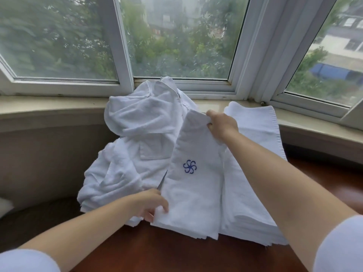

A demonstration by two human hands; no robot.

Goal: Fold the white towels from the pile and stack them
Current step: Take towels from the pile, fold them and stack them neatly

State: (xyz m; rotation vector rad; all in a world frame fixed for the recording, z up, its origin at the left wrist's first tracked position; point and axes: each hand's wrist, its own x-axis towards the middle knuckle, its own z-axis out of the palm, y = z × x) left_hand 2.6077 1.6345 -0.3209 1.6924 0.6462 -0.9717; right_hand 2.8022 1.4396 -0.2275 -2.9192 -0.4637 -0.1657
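A folded white towel (193, 189) with a blue flower emblem lies lengthwise between my hands, tilted up at its far end. My right hand (222, 124) pinches its far edge near the window sill. My left hand (152, 205) grips its near left corner. To the left, a loose pile of unfolded white towels (135, 146) heaps up against the sill. To the right lies a stack of folded white towels (253, 173), and the held towel partly overlaps its left side.
A reddish-brown wooden table (176, 252) carries the towels. A stone window sill (49, 107) and a bay window (176, 46) curve behind them. The dark floor drops away at the left of the table.
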